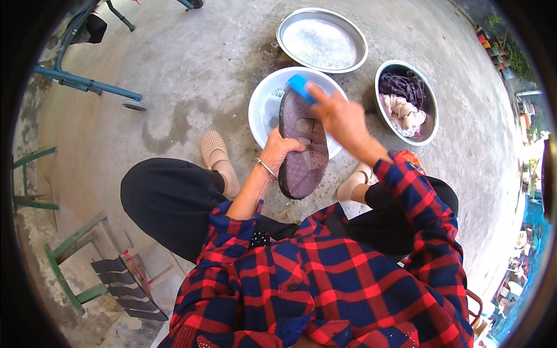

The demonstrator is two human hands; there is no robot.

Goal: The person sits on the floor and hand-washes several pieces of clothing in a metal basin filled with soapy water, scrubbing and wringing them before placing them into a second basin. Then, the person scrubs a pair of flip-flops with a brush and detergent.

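Note:
A purple-brown sandal with a dotted surface and dark edge is held tilted over a white basin with sudsy water. My left hand, a bangle at its wrist, grips the sandal's left side with the thumb across its middle. At the sandal's far end, my right hand is closed on a blue brush. The brush is smeared by motion, and its underside is hidden. Part of the basin lies behind the sandal and my right hand.
Beyond the white basin stands a metal basin of foamy water. To the right, another metal basin holds dark and pale wet cloth. A blue wheeled frame is at far left, with a green wooden chair below it. The concrete floor has wet patches.

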